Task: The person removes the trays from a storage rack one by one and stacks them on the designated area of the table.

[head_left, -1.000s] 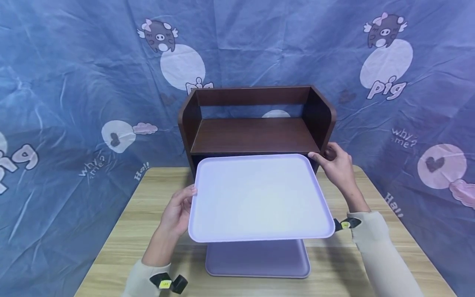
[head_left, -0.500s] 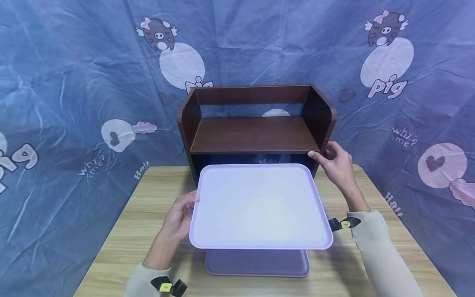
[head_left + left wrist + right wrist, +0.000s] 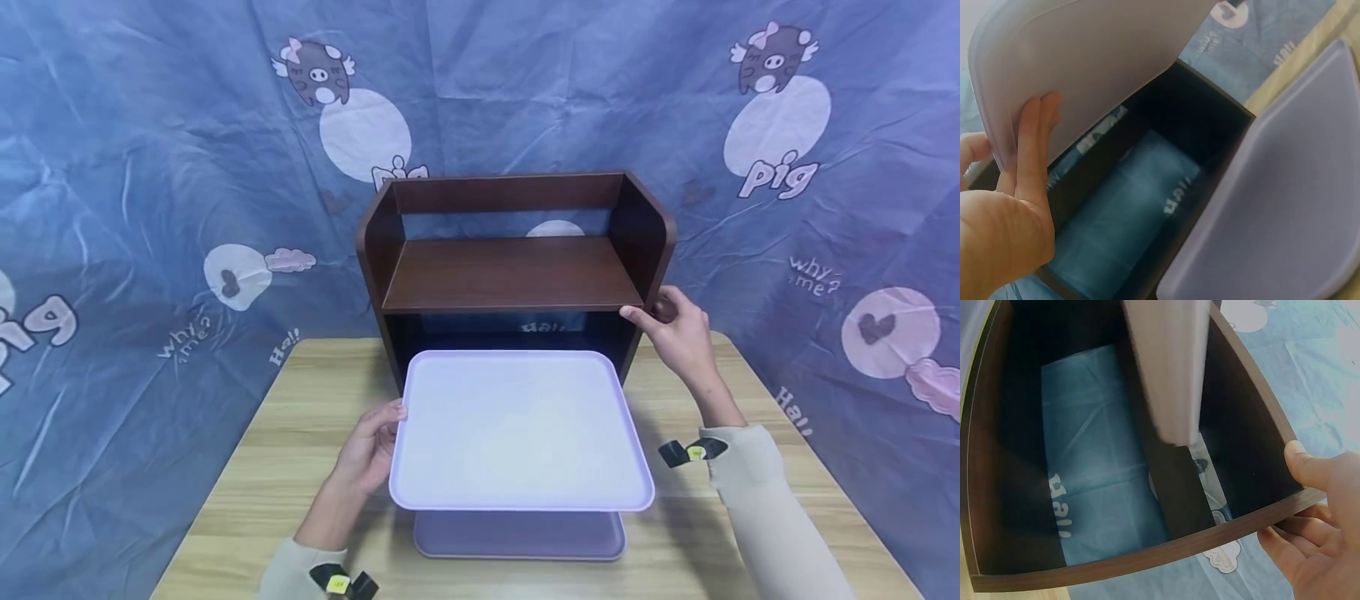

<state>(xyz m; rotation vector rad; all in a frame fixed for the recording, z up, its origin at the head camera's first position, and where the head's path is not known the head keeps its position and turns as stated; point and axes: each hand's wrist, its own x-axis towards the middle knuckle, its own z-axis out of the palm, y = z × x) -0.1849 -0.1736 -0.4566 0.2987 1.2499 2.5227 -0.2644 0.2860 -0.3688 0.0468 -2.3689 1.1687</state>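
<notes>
A pale lavender rectangular tray [image 3: 517, 429] hangs in front of a dark brown two-tier shelf [image 3: 513, 271]. My left hand [image 3: 367, 448] pinches its left edge, fingers flat against the underside in the left wrist view. A second lavender tray [image 3: 519, 535] lies on the table beneath, partly hidden by the raised one; it fills the right of the left wrist view [image 3: 1291, 187]. At the shelf's right side, my right hand [image 3: 678, 337] grips the side panel, thumb at the front edge. The raised tray [image 3: 1172, 369] appears edge-on within the shelf's outline in the right wrist view.
The wooden table [image 3: 300, 417] carries the shelf and lower tray. Behind it hangs a blue pig-print cloth [image 3: 480, 83], seen through the shelf's open back. Black wrist straps [image 3: 697, 452] sit on both sleeves.
The raised tray has come down, its far edge now lower and uncovering more of the shelf's lower opening. My left hand has moved slightly down and right with it; the right hand stays put.
</notes>
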